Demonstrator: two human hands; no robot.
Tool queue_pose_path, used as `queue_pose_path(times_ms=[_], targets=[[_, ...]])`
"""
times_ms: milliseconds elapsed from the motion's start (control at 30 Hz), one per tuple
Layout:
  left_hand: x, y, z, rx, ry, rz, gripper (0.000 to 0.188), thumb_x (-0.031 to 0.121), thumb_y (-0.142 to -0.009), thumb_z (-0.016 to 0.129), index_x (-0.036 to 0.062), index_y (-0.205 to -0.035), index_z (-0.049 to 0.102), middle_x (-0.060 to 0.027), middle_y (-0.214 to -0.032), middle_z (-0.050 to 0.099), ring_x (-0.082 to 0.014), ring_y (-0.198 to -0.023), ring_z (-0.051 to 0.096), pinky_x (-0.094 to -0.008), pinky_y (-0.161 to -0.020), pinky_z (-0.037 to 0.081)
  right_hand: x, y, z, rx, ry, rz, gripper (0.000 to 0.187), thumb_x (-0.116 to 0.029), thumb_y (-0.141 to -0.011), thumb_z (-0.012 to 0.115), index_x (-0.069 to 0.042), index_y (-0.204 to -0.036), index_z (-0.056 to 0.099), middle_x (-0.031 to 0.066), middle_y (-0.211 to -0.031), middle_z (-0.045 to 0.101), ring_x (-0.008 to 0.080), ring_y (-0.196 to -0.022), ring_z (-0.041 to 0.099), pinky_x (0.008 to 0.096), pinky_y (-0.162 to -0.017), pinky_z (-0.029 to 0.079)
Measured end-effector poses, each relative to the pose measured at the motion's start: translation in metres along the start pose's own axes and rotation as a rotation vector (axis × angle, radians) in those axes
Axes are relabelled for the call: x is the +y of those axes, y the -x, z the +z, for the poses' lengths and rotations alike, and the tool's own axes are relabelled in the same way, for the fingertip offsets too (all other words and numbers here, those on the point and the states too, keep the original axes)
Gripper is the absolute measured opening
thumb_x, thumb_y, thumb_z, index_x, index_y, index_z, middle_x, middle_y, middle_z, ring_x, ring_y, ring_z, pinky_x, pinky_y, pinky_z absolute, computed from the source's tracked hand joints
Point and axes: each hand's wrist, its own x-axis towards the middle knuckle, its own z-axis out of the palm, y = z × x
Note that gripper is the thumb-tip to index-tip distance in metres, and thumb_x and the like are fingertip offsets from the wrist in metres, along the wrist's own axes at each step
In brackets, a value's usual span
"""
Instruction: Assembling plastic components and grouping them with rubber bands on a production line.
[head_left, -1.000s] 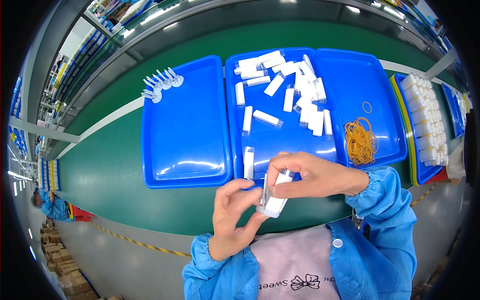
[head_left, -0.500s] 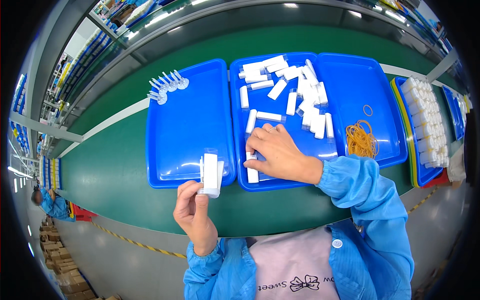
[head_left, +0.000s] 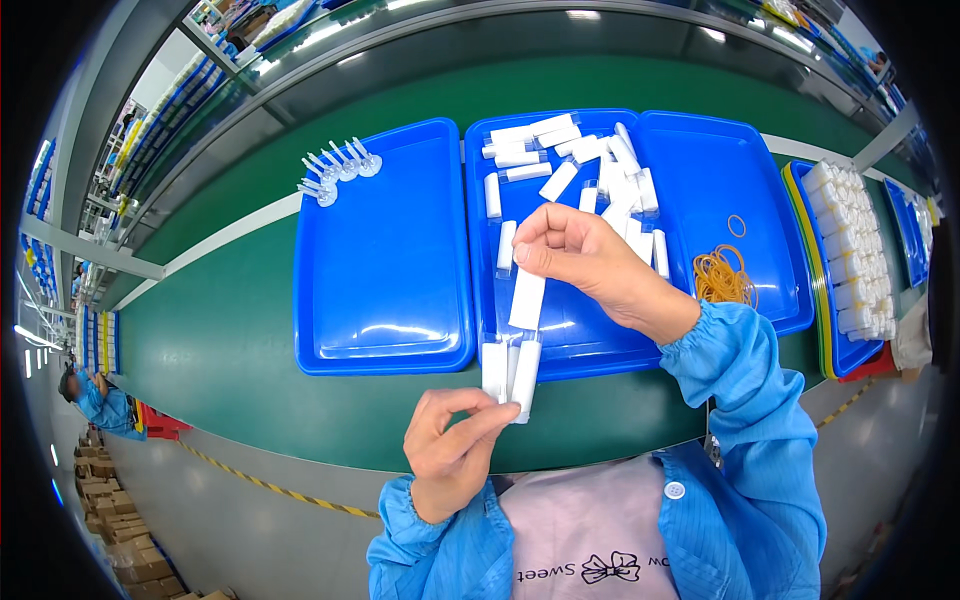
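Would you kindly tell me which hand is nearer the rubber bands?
Right: the right hand is left of the rubber bands; the left hand is farther left and lower.

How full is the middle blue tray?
The middle tray is partly full: white pieces lie in it, but bare blue bottom shows.

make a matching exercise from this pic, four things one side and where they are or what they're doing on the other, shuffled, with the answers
1. rubber band pile
2. left hand
3. stemmed clear pieces
4. right hand

A. far left corner of the left tray
B. pinching the far end of a white block
C. in the right tray
D. holding a white block cluster

Pairs: 1-C, 2-D, 3-A, 4-B
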Motion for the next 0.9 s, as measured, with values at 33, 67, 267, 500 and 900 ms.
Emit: queue_pose_path(times_ms=[33, 67, 267, 500, 900], targets=[[0.000, 0.000, 0.000, -0.012, -0.009, 0.010, 0.025, -0.007, -0.070, 0.074, 0.0083, -0.091, 0.074, -0.0072, -0.085, 0.063, -0.0198, -0.075, 0.058, -0.0283, -0.063, 0.045, 0.001, 0.000, 0.000, 0.010, -0.006, -0.009, 0.018, -0.020, -0.090, 0.069, -0.007, -0.098, 0.060, -0.0012, -0.089, 0.061, 0.0046, -0.085, 0.055, 0.0206, -0.079, 0.045], [0.000, -0.001, 0.000, -0.025, -0.018, 0.021, 0.026, -0.007, -0.070, 0.075, 0.0087, -0.091, 0.074, -0.0071, -0.085, 0.063, -0.0201, -0.075, 0.058, -0.0284, -0.062, 0.045, 0.002, 0.000, 0.000, 0.020, -0.012, -0.017, 0.018, -0.020, -0.090, 0.069, -0.007, -0.098, 0.060, -0.0012, -0.089, 0.061, 0.0047, -0.085, 0.056, 0.0207, -0.079, 0.045], [0.003, -0.004, 0.003, -0.045, -0.023, 0.049, 0.029, -0.007, -0.067, 0.075, 0.0098, -0.091, 0.074, -0.0062, -0.084, 0.063, -0.0198, -0.075, 0.058, -0.0293, -0.063, 0.046, 0.005, 0.002, 0.005, 0.000, -0.031, -0.012, 0.018, -0.020, -0.089, 0.070, -0.007, -0.097, 0.060, -0.0006, -0.088, 0.062, 0.0054, -0.083, 0.056, 0.0211, -0.078, 0.046], [0.006, -0.002, 0.002, -0.115, -0.070, 0.081, 0.038, -0.007, -0.059, 0.071, 0.0107, -0.093, 0.075, -0.0041, -0.085, 0.062, -0.0211, -0.075, 0.059, -0.0310, -0.064, 0.048, 0.012, 0.008, 0.006, -0.077, -0.053, 0.037, 0.018, -0.019, -0.089, 0.070, -0.005, -0.096, 0.060, 0.0014, -0.086, 0.063, 0.0063, -0.082, 0.058, 0.0223, -0.075, 0.047], [-0.007, 0.022, 0.020, 0.215, -0.066, 0.105, 0.062, -0.002, -0.069, 0.082, 0.0073, -0.124, 0.056, -0.0153, -0.123, 0.049, -0.0219, -0.087, 0.062, -0.0340, -0.071, 0.055, 0.005, 0.047, 0.036, -0.062, 0.174, -0.121, 0.019, -0.016, -0.087, 0.072, -0.004, -0.095, 0.061, 0.0023, -0.093, 0.063, 0.0088, -0.093, 0.057, 0.0271, -0.081, 0.047]])
